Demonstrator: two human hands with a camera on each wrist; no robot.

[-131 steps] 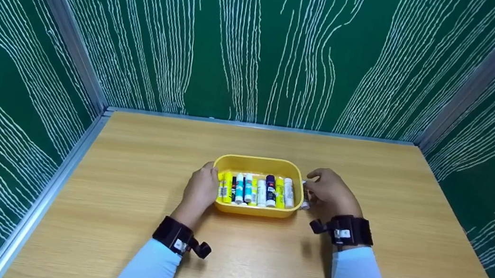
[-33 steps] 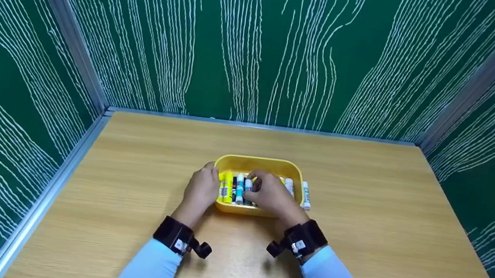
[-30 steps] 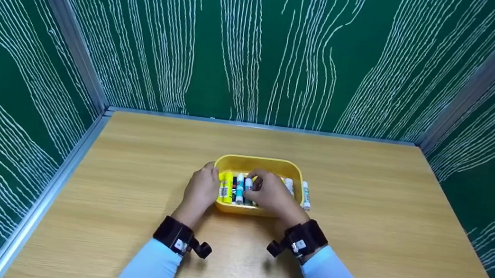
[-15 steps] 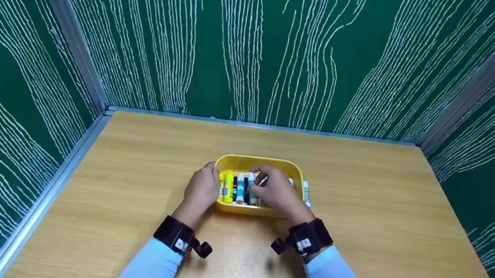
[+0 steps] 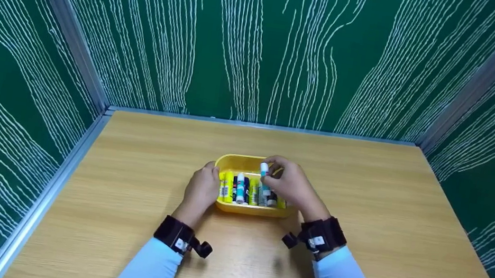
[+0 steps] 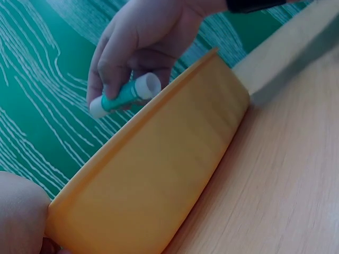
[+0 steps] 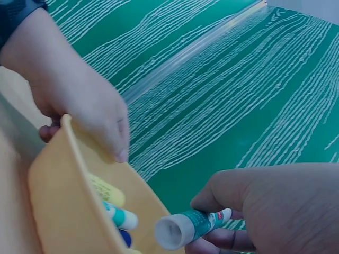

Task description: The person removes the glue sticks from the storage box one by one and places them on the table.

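A yellow plastic tub stands on the table with several glue sticks lying side by side in it. My left hand grips the tub's left rim, thumb and fingers on either side of the wall. Between thumb and fingertips, my right hand pinches a teal and white glue stick, tilted above the tub. The right wrist view shows the hollow white end of this glue stick. Yellow, dark blue and other white-capped sticks stay in the tub; the right hand hides the tub's right end.
The wooden table extends on all sides of the tub. Green panels with white wavy lines enclose it at the back and sides, joined by grey metal posts. Each wrist wears a black camera strap.
My right hand, earlier outside the tub's right end, reached in among the glue sticks, took a teal and white one, and lifted it up and to the right. My left hand stayed put.
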